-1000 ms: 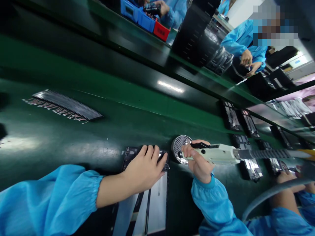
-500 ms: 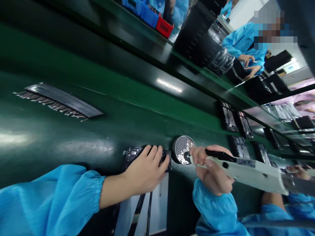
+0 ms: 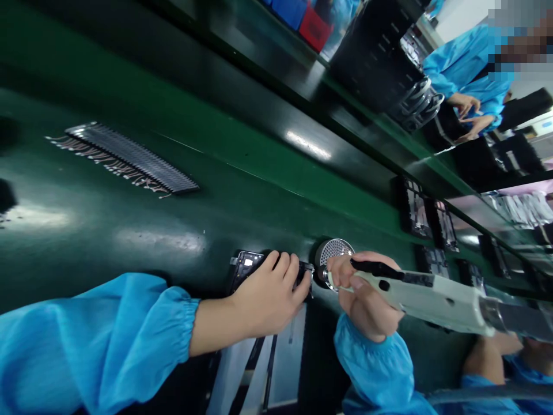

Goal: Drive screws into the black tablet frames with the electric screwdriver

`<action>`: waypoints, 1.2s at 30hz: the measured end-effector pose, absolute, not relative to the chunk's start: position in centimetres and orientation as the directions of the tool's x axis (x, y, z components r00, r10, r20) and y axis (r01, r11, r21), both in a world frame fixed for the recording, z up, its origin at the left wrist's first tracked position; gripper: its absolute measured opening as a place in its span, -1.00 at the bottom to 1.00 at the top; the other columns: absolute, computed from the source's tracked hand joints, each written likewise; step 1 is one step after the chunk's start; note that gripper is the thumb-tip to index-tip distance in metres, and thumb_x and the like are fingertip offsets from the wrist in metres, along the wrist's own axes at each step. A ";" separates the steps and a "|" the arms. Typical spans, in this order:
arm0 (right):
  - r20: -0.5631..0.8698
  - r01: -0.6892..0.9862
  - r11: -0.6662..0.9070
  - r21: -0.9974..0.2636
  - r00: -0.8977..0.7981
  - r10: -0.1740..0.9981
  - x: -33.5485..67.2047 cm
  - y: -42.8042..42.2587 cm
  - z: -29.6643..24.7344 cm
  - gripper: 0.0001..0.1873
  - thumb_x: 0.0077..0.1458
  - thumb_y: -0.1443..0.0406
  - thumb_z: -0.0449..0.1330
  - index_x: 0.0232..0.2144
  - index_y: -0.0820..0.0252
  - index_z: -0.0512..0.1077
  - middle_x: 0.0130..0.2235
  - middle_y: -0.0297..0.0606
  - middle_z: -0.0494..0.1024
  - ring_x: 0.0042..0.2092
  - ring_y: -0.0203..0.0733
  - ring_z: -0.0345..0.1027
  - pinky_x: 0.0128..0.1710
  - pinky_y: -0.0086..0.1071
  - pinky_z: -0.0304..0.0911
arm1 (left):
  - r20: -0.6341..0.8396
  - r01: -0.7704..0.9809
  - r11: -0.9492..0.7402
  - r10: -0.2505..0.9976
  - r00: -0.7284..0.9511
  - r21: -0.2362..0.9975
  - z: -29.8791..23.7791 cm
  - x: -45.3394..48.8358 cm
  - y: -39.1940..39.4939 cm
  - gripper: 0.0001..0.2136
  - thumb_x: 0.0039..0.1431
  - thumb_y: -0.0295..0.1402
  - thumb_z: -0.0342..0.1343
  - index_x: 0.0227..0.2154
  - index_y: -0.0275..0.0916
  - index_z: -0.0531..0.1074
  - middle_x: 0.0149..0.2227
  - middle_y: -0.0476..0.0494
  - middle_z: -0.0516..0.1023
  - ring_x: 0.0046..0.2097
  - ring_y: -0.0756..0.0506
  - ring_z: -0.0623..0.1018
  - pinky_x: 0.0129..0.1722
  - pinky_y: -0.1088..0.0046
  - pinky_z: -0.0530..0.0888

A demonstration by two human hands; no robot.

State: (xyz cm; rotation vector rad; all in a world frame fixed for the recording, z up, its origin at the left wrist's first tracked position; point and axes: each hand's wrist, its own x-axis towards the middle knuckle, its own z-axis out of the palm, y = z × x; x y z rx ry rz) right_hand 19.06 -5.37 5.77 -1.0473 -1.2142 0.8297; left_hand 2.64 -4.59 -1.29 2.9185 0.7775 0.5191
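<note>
My left hand [image 3: 272, 294] rests over the top end of a black flat electronic device [image 3: 254, 266], its fingers curled across the right part of that end. Below my wrist the device shows pale grey panels [image 3: 285, 351] split by dark strips. In my right hand [image 3: 367, 294] is a pale electric screwdriver [image 3: 436, 297] with a black lever, lying almost level. Its tip end is at the right edge of the device, close to my left fingers; whether it touches, I cannot tell. Just behind sits a round metal screw dish [image 3: 337, 248] with a perforated top, partly covered by my right hand.
A row of thin strips with wires [image 3: 133, 158] lies on the green bench [image 3: 173, 230] at the left. Several similar devices [image 3: 417, 207] stand along the right. Across a raised ledge are a red bin [image 3: 315, 29], black trays [image 3: 375, 57] and a co-worker's hands [image 3: 470, 115].
My right hand has brought the screwdriver tip left from the metal dish to the device's edge. The view has shifted, while my left hand stays on the device.
</note>
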 end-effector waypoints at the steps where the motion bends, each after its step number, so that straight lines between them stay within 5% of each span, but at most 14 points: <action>1: 0.325 0.031 0.325 -0.945 0.182 0.928 19.0 -5.3 5.8 -0.77 0.13 0.35 0.25 -0.15 0.03 0.56 -0.55 -0.40 0.39 -0.53 -0.21 0.26 -0.40 -0.21 0.31 | 0.299 0.471 -0.867 0.498 0.814 0.163 -1.3 2.7 -4.6 -0.54 0.40 -0.18 -0.04 0.18 -0.40 0.39 0.09 -0.64 0.50 0.05 -0.47 0.55 0.02 -0.09 0.35; 27: 0.311 0.006 0.316 -0.949 0.192 0.931 19.0 -5.0 5.1 -0.85 0.15 0.34 0.27 -0.21 0.02 0.54 -0.55 -0.42 0.36 -0.55 -0.23 0.22 -0.44 -0.25 0.27 | 0.315 0.481 -0.868 0.493 0.811 0.122 -1.4 2.6 -4.8 -0.57 0.40 -0.20 -0.04 0.15 -0.41 0.40 0.06 -0.62 0.53 0.03 -0.46 0.57 0.01 -0.04 0.38; 36: 0.388 0.076 0.384 -0.920 0.306 0.869 23.9 -6.4 5.3 -0.73 0.05 0.39 0.21 -0.16 0.13 0.53 -0.57 -0.40 0.37 -0.54 -0.23 0.26 -0.41 -0.26 0.31 | 0.164 0.457 -0.863 0.493 0.854 0.215 0.2 2.7 -3.2 -0.51 0.38 -0.08 -0.02 0.27 -0.12 0.36 0.12 -0.49 0.51 -0.02 -0.39 0.56 -0.08 0.05 0.40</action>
